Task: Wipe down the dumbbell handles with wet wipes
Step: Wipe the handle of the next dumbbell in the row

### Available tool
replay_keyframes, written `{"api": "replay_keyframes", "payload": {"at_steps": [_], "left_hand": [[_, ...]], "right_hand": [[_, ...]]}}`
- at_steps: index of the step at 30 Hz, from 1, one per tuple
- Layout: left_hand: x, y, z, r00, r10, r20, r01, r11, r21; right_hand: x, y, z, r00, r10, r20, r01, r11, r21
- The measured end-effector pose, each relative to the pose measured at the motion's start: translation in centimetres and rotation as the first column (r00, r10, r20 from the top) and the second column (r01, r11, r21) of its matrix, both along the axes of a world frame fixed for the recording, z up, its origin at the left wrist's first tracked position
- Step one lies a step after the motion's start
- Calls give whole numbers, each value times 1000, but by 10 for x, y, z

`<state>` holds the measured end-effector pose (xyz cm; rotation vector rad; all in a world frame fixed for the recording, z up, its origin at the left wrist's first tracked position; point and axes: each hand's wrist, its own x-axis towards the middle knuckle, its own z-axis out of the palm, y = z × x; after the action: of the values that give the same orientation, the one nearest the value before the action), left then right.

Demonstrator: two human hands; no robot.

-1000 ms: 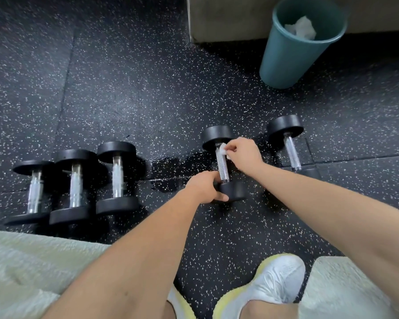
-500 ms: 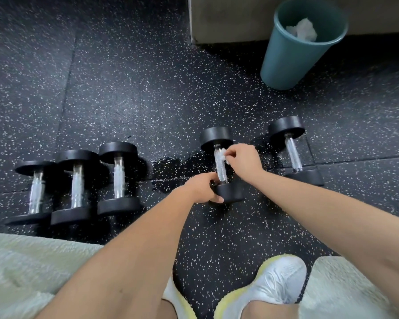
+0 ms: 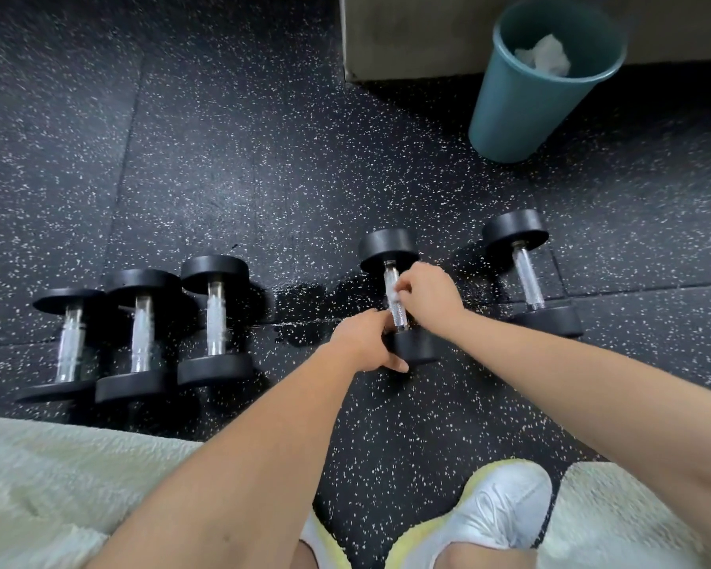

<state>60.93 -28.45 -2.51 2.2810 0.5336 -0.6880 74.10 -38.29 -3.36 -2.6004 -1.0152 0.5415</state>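
Dumbbell [image 3: 399, 297] under our hands lies on the speckled black floor [image 3: 263, 158], its chrome handle [image 3: 391, 277] running away from us between two black end weights. Our right hand [image 3: 425, 295] is closed around the middle of that handle, fingers curled over it and pinching a white wet wipe [image 3: 395, 297] against the metal; only a small fold of the wipe peeks out on the thumb side of the hand. Our left hand [image 3: 364, 342] sits just nearer to us than the right one, clamped on the near end weight [image 3: 419, 347], thumb along its lower edge and fingers over its top. The two hands almost touch beside the handle.

Just left of the left hand we see a dark wet patch [image 3: 304, 297] on the floor. Further left of it, three more dumbbells [image 3: 140, 334] lie side by side, close together, handles parallel to ours. To the right of the right hand, a little apart, a fifth dumbbell [image 3: 530, 277] lies at a slight angle. Well beyond the right hand, up and to the right, a teal bin [image 3: 522, 96] stands tilted in view, with crumpled white wipes [image 3: 544, 55] inside it, next to a grey block [image 3: 407, 34]. Nearer than both hands we see our pale shorts [image 3: 58, 478] and a white shoe with yellow trim [image 3: 497, 511].
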Motion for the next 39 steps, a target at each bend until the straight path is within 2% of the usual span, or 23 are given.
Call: {"api": "replay_keyframes", "payload": {"at_steps": [3,8,15,20,24,26,31,33,37,39], "left_hand": [[-4,-1,2,1000,-10,17,9,1000,23],[-11,-4,2,999,23,39,-24,999,21],[-10,-2,-4,999,13,36,-14,1000,24],[-8,-9,-3,998,4,65,-8,998,59],[-10,-8,0,998,14,62,-19,996,86],[-11,-4,0,997,47,59,-51,996,74],[-17,3,-2,996,85,24,-86,995,45],[-18,4,-2,996,85,18,-85,996,34],[-13,3,6,997,82,16,-82,997,1],[-13,1,7,996,88,19,-89,996,11]], "right_hand": [[21,13,1,994,-95,44,93,994,57],[9,15,-5,994,-96,-47,99,993,68],[-1,-19,2,974,184,-129,-196,977,-82],[18,12,6,996,-61,-67,65,996,60],[10,20,-4,991,-90,-98,90,996,-7],[4,11,-4,992,-39,-120,35,998,-43],[3,-12,5,923,115,-368,-186,969,-163],[10,-5,10,922,142,-359,-210,965,-156],[14,12,11,963,-64,-261,50,997,-61],[3,12,5,979,-39,-202,25,997,-71]]}}
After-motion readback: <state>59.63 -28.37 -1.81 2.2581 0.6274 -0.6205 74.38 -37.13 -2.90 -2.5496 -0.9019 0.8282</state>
